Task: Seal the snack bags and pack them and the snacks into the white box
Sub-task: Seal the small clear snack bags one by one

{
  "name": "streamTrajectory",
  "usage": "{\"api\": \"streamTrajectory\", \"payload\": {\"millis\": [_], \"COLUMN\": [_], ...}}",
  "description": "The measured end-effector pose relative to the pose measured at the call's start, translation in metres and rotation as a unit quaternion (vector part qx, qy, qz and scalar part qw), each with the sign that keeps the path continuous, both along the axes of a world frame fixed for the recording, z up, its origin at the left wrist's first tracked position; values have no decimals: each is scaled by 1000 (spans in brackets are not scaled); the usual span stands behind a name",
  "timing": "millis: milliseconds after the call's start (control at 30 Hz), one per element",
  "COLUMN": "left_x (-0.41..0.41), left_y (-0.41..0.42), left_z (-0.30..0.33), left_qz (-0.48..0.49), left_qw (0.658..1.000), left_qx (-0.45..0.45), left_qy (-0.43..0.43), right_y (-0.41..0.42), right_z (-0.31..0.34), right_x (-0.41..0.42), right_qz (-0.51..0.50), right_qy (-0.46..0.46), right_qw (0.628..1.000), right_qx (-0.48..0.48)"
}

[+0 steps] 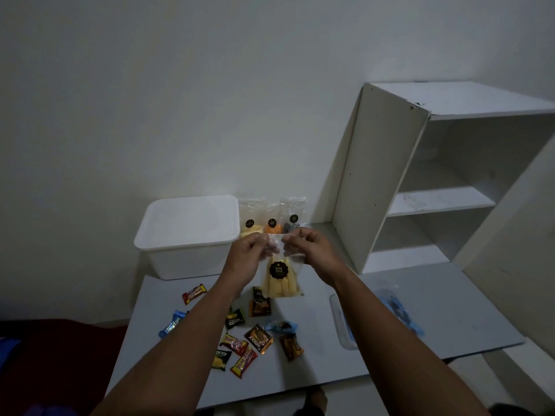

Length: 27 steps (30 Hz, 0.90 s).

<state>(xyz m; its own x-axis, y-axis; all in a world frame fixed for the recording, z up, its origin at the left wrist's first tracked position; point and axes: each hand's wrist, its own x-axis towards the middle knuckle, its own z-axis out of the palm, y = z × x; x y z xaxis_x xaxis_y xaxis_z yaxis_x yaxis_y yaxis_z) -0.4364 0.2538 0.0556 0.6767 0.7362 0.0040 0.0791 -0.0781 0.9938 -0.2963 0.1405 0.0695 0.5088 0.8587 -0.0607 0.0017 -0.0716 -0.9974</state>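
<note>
Head view: both hands hold a clear snack bag (280, 277) of pale yellow sticks up above the middle of the bench (420, 310). The left hand (250, 250) and right hand (306, 246) each pinch its top edge with curled fingers. The white box (187, 235), lid on, sits at the far left corner, three more bags (271, 219) just beside it. Wrapped snacks (240, 334) lie scattered toward the near edge.
</note>
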Motion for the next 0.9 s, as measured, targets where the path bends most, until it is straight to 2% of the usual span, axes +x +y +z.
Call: {"api": "streamTrajectory", "payload": {"millis": [100, 267, 467, 600, 900], "left_x": [1, -1, -3, -6, -7], "left_y": [0, 0, 8, 18, 18], "left_z": [2, 5, 4, 2, -2], "left_qz": [-11, 20, 37, 82, 63], "left_qw": [1000, 1000, 998, 996, 998], "left_qx": [20, -3, 47, 23, -1], "left_qy": [7, -24, -11, -29, -20], "right_y": [4, 9, 9, 4, 7], "right_z": [0, 2, 6, 4, 2], "right_x": [-3, -4, -5, -2, -2], "right_qz": [7, 10, 0, -10, -24], "right_qy": [-19, -24, 20, 48, 46], "right_qw": [1000, 1000, 1000, 999, 998], "right_qx": [10, 11, 7, 20, 29]}}
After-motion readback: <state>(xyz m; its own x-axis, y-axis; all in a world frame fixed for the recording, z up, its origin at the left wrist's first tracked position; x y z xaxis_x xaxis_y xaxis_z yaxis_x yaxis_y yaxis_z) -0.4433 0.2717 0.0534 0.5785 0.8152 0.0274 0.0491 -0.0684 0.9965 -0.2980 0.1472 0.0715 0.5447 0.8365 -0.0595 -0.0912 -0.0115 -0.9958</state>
